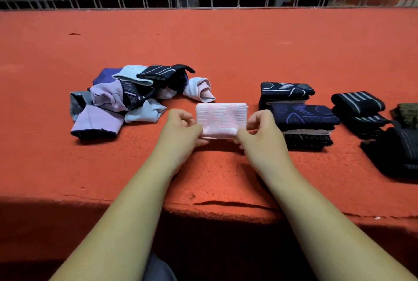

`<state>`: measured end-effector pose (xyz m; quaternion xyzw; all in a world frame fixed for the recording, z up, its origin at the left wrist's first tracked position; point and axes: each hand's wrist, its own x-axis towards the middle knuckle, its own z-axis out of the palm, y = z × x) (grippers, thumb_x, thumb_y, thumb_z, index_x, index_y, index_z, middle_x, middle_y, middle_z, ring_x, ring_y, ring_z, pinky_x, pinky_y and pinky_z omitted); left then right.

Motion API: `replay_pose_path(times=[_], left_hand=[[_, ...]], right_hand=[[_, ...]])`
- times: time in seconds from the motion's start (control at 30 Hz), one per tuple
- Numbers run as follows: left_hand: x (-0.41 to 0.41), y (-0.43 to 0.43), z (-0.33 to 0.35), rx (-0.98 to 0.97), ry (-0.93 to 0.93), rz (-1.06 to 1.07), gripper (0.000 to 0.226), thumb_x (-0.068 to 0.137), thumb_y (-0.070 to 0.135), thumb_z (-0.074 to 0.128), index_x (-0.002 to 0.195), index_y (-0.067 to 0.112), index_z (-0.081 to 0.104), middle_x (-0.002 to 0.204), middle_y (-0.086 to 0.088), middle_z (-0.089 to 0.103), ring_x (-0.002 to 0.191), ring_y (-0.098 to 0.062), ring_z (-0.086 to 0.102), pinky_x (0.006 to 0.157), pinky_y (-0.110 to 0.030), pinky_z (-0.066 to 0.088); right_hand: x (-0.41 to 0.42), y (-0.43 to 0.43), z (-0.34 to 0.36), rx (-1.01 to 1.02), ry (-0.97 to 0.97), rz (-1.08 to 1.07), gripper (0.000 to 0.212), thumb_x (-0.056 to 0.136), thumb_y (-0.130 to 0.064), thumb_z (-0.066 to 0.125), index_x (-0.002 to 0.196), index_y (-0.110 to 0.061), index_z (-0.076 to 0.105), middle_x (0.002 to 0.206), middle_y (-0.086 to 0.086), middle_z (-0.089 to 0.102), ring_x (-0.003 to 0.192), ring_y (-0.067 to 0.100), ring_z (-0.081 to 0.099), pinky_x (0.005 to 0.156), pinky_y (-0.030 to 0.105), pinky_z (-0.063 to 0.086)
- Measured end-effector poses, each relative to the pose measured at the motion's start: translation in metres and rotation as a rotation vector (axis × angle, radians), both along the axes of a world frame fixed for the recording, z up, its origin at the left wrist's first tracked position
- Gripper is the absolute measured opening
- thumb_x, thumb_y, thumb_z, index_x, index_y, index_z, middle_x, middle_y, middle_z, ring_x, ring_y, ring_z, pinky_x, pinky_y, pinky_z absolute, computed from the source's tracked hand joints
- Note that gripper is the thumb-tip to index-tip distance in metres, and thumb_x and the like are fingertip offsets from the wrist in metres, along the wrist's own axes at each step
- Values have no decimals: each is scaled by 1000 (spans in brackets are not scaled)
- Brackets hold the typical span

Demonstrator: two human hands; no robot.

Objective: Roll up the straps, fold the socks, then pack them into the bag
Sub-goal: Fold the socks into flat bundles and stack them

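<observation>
1. The left hand point(181, 125) and the right hand point(260, 129) each pinch one short side of the folded pink sock point(221, 120), with the fingers curled round its edges. The sock lies between them near the middle of the front edge of the red platform point(226, 54). I cannot tell whether it is resting on the platform or held just off it.
2. The step in hand looks like finishing this fold. Square the layers so the edges match, then press the packet flat before letting go (ribbed knit tends to spring open).
3. Keep the pinch even on both sides, because a pull from one hand alone would likely skew the packet.
4. The packet probably belongs on the stack of folded dark socks point(300, 120), just right of the right hand. Lay it on squarely so the stack does not lean.
5. The heap of unfolded socks point(126, 99) lies left of the left hand, further from the front edge, so plenty of folding remains.
6. The rolled straps point(358, 102) sit further right. A dark fabric mass point(398, 154) at the right edge may be the bag, but I cannot tell.
</observation>
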<state>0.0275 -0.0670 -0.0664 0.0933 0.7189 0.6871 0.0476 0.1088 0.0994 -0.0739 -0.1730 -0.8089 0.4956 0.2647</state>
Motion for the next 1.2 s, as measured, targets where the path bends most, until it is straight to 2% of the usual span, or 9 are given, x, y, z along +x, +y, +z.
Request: replay_pose_path(times=[0.13, 0.2, 0.27, 0.33, 0.4, 0.63, 0.9, 1.03, 1.2], left_hand=[[-17, 11, 10, -133, 114, 54, 22, 89, -2, 61, 90, 20, 60, 89, -2, 67, 61, -14, 70, 82, -57, 64], [-32, 20, 14, -191, 189, 86, 20, 87, 5, 65, 90, 24, 68, 95, 6, 74, 74, -18, 74, 84, -55, 63], [-49, 32, 16, -281, 278, 88, 19, 89, 7, 67, 93, 25, 71, 100, 10, 75, 94, -18, 73, 94, -42, 59], [-66, 45, 14, -394, 325, 46, 23, 95, 5, 65, 107, 22, 73, 110, 9, 73, 108, -15, 69, 96, -24, 49], [-79, 55, 6, -486, 313, -35, 33, 97, 1, 59, 123, 17, 72, 124, 2, 72, 120, -16, 65, 95, -19, 41], [-94, 71, -34, -719, 375, -139, 54, 93, -1, 54, 146, 8, 61, 149, -17, 59, 139, -32, 53, 118, -34, 36], [-106, 73, -36, -811, 415, -115, 50, 97, 8, 55, 145, 16, 65, 148, -16, 62, 137, -36, 55, 115, -38, 41], [-101, 71, -33, -787, 402, -72, 64, 81, 25, 43, 138, 22, 71, 135, -16, 67, 126, -38, 60, 105, -38, 45], [-107, 57, -31, -686, 383, 93, 52, 90, 10, 60, 139, 26, 65, 133, -13, 51, 119, -34, 58, 110, -37, 43]], right_hand=[[-19, -1, 10, 89, -6, -91, 14, 94, -12, 64, 106, -19, 63, 105, -4, 69, 100, 18, 62, 78, 22, 35], [-33, 1, 13, 93, -35, -114, 20, 97, -9, 59, 115, -16, 65, 117, 1, 70, 112, 19, 62, 87, 23, 38], [-50, 4, 18, 106, -90, -124, 31, 97, -6, 54, 125, -14, 65, 130, 5, 67, 123, 22, 61, 101, 28, 41], [-65, 7, 21, 105, -148, -126, 40, 96, -5, 51, 134, -12, 62, 140, 8, 62, 132, 25, 57, 109, 32, 40], [-77, 10, 17, 148, -224, -116, 46, 95, -6, 51, 141, -8, 59, 145, 12, 57, 136, 30, 52, 113, 34, 38], [-90, 13, -12, 510, -503, -111, 47, 97, -22, 52, 142, -11, 54, 140, 17, 53, 127, 41, 50, 107, 46, 42], [-91, 16, -15, 544, -524, -88, 55, 98, -24, 48, 153, -15, 46, 149, 15, 46, 132, 39, 45, 110, 46, 40], [-90, 17, -16, 524, -503, -81, 58, 97, -24, 49, 155, -16, 44, 151, 15, 45, 132, 40, 44, 111, 46, 39], [-84, 18, -13, 459, -414, -60, 62, 98, -25, 52, 159, -21, 42, 161, 14, 36, 139, 41, 42, 118, 45, 34]])
